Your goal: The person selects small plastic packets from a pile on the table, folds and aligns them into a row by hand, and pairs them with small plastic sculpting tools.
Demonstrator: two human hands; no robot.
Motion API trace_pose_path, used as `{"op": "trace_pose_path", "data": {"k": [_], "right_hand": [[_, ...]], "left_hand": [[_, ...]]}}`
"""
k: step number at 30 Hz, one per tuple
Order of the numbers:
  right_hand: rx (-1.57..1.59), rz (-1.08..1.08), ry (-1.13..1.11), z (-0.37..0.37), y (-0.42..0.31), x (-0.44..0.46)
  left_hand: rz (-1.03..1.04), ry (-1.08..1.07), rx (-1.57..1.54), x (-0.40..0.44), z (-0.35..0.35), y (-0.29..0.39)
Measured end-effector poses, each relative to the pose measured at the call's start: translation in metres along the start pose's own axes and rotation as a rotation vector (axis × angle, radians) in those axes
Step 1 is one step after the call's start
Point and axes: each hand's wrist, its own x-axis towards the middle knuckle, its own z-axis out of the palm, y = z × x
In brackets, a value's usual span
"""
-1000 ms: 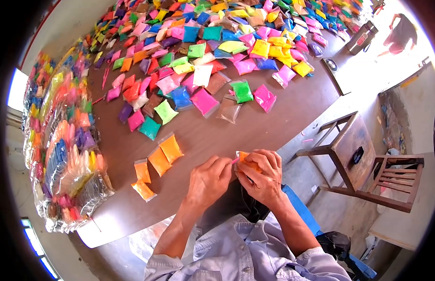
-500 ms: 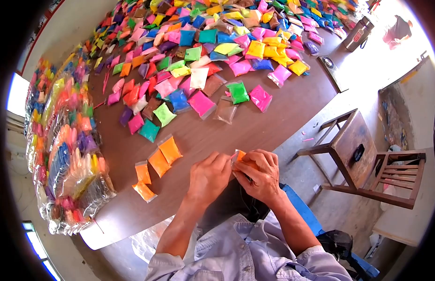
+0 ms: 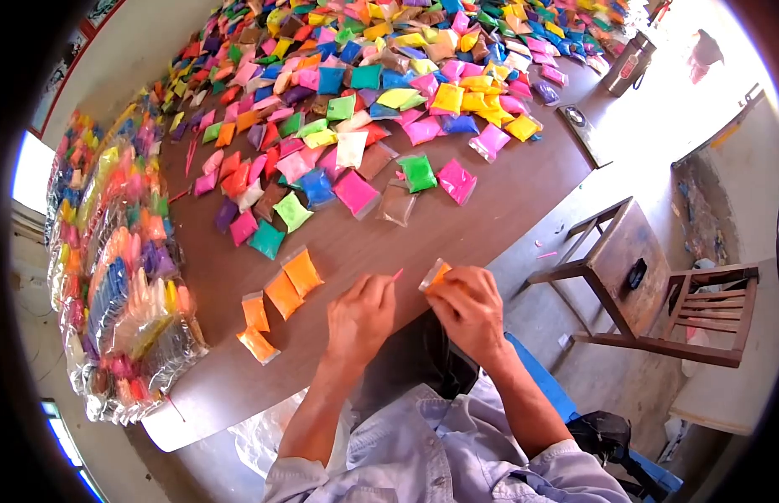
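Note:
Pinched in my right hand point(image 3: 469, 310) is a small clear bag of orange stuff point(image 3: 436, 274); its upper corner shows past the fingers and the rest is covered. My left hand point(image 3: 361, 317) is closed, with the tip of a thin pink stick or strip point(image 3: 397, 274) poking out by the fingertips. A short gap separates the two hands over the table's front edge. To the left of my left hand lie several flat orange bags, among them an upper one point(image 3: 302, 272) and a lower one point(image 3: 257, 344).
A large heap of coloured bags point(image 3: 356, 194) covers the far part of the brown table point(image 3: 457, 230). Big clear sacks of coloured packets point(image 3: 125, 293) stand along the left. At right are a steel flask point(image 3: 628, 65), a flat device point(image 3: 584, 134) and a wooden chair point(image 3: 628, 260).
My hands have moved apart, the left one leftward and the right one slightly right with the orange bag. The pink tip now shows at my left fingers, away from the bag.

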Motion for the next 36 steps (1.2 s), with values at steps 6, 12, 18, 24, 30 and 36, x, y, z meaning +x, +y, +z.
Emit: {"op": "trace_pose_path", "data": {"k": [6,12,18,24,30,36], "right_hand": [[-0.001,0.128,0.385,-0.041,0.001,0.030],[0.668,0.763,0.499,-0.047,0.023,0.029],[1.477,0.951,0.276,-0.040,0.002,-0.002],[1.478,1.133,0.102,-0.022,-0.023,-0.022],[1.516,1.164,0.141,-0.011,-0.031,-0.034],[1.473,1.178,0.142,0.001,-0.045,-0.042]], "left_hand": [[-0.113,-0.025,-0.190,-0.028,-0.015,0.006],[-0.151,0.021,-0.259,-0.037,-0.012,0.004],[-0.136,0.011,-0.253,-0.040,-0.010,0.007],[-0.055,0.031,-0.038,-0.046,-0.012,0.005],[0.013,0.039,0.211,-0.059,-0.022,-0.007],[0.037,0.142,0.182,-0.056,-0.037,0.010]]}}
